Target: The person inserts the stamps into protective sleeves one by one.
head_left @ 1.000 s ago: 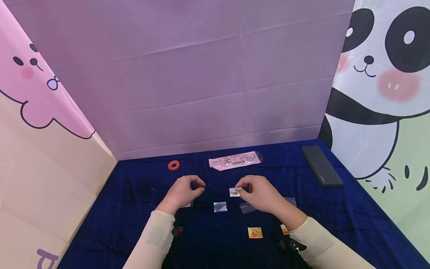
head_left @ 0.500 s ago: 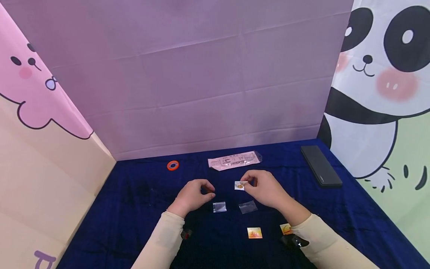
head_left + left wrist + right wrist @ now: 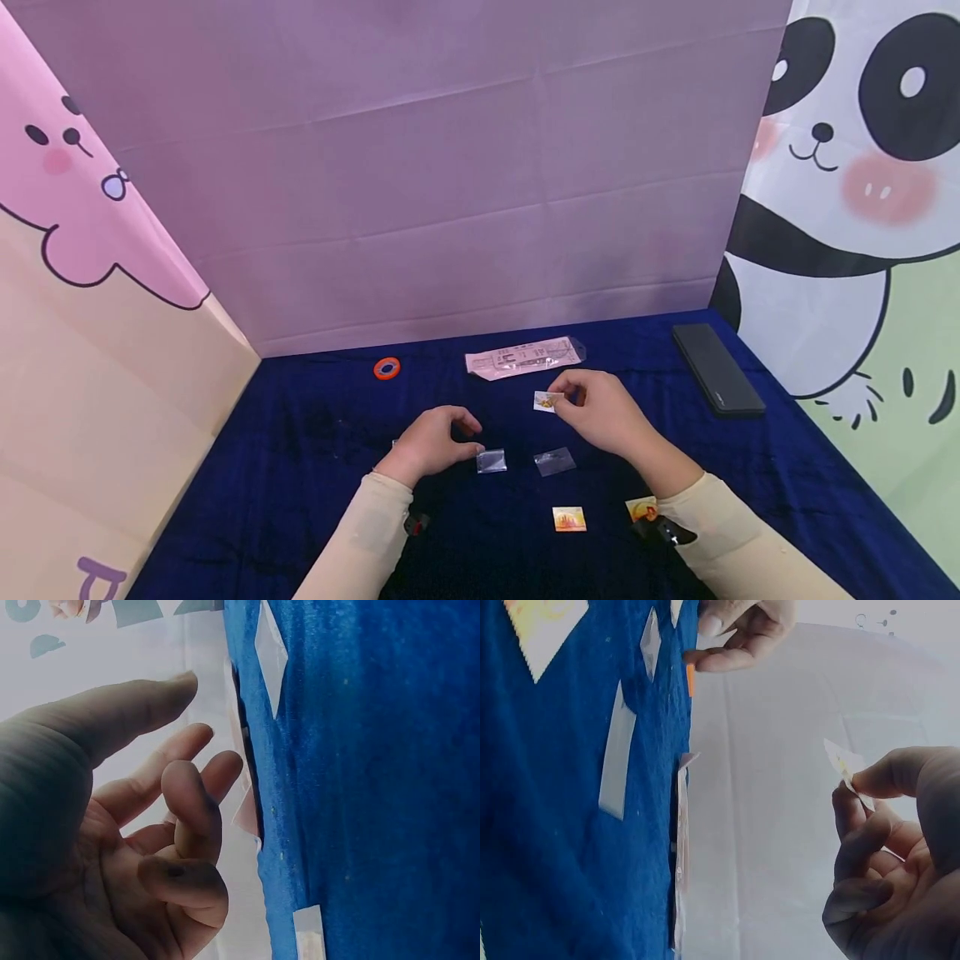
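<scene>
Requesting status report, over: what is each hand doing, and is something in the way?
Right hand pinches small printed card, held above the blue cloth. Left hand holds nothing, near small clear packet. No obstruction seen around the card.

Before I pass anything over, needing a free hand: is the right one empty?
No, the right hand pinches a small printed card.
</scene>
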### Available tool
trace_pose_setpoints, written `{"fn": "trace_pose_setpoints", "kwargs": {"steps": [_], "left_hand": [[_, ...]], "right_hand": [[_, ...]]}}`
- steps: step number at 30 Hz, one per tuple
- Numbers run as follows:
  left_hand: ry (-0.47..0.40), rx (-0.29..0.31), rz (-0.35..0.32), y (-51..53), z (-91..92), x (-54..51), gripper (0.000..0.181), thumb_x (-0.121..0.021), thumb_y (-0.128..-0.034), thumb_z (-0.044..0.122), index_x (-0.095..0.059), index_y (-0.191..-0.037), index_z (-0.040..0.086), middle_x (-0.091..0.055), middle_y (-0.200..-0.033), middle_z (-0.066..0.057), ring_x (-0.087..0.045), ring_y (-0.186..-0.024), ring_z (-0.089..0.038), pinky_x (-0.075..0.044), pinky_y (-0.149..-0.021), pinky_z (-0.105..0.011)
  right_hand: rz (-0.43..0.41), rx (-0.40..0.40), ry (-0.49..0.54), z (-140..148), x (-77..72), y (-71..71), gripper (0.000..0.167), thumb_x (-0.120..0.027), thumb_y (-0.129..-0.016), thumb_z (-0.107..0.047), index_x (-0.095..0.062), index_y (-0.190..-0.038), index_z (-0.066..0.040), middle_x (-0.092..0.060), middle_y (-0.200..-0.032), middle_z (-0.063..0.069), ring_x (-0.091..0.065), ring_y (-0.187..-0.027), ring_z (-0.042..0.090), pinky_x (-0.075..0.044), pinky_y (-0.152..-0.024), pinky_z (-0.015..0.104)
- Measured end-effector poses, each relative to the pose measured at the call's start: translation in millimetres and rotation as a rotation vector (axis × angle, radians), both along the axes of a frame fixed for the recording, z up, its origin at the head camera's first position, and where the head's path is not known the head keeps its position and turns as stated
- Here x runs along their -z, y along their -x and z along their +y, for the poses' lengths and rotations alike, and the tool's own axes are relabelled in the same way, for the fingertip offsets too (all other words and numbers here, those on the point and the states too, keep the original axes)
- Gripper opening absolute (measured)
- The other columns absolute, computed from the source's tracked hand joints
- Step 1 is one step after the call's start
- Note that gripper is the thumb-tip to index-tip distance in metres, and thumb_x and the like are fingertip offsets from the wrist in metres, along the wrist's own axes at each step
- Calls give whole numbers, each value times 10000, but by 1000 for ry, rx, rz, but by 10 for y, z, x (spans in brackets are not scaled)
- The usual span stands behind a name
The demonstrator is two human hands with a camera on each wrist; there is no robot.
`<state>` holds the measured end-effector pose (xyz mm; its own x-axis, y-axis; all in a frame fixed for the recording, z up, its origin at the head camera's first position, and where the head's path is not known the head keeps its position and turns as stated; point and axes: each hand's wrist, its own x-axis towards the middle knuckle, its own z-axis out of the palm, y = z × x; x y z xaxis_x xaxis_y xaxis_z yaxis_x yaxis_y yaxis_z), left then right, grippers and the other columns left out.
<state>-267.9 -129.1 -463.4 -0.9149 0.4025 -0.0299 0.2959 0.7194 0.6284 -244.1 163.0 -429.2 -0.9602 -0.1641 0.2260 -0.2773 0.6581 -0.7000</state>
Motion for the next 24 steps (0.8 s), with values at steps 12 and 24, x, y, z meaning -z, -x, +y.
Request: {"fn": "trace_pose_setpoints", "kwargs": {"steps": [12,24], "left_hand": [[-37,44,-54,-14,35,39,252,-848,-904,238,-750,-1124,160,-678,-1099,-5,-622,-1018,-260,-510,-897,-482],[-19,85,-140,-29,72,104,332,-904,-836,203,-740,-1118,142,-646,-1025,-15,-592,-889,-187,-508,-780,-395]], "right_hand": [[18,70,-14,93,-37,30,114,-713,-992,-192,-774,-1078,-150,-618,-862,37,-519,-639,213,-439,-507,335],[18,88,-2,163,-35,67,139,-704,-995,-177,-780,-1106,-138,-621,-875,48,-514,-635,224,-434,-496,329]]}}
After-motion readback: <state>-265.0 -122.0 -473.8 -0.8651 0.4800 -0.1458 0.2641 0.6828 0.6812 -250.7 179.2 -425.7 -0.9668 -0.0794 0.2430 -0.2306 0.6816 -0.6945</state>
